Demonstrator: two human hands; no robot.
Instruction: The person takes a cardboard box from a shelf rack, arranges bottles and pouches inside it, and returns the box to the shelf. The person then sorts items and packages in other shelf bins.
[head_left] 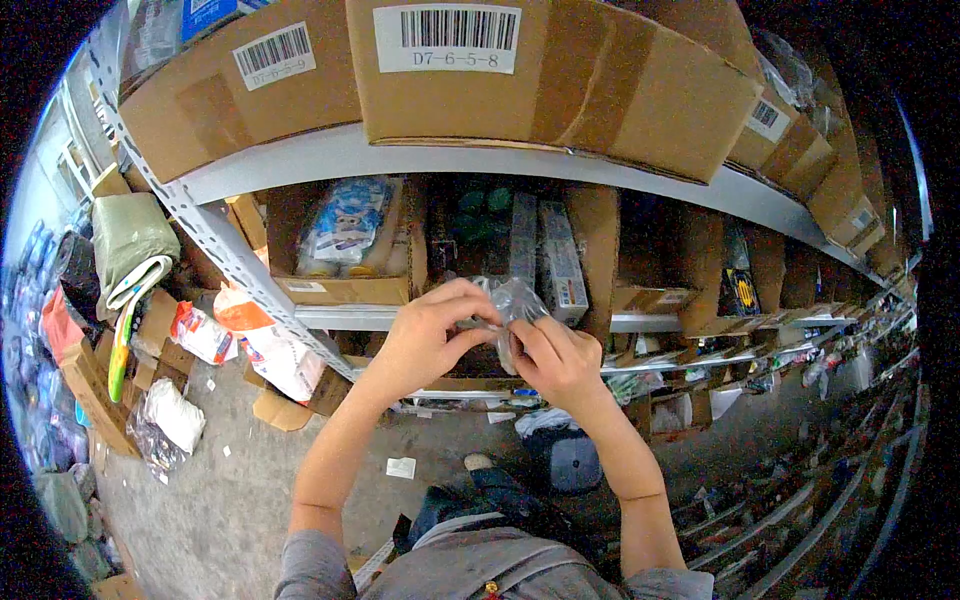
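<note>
A crumpled clear plastic bag (517, 298) is between my two hands, in front of an open box on the middle shelf. My left hand (440, 335) pinches the bag's left side with bent fingers. On the other side, the curled fingers of my right hand (555, 360) grip it too. What the bag contains cannot be made out. Behind it, the open cardboard box (598, 250) holds long narrow grey boxes (563, 262) and dark round items (485, 205). To its left, another carton (335, 291) contains blue and white packets (350, 220).
Labelled cartons (570, 75) line the shelf above, over a white metal edge (450, 160). Packages, a rolled green sack (135, 240) and cardboard lie on the floor at left. A dark bin-like object (575, 462) stands below my right arm. More stocked shelves extend right.
</note>
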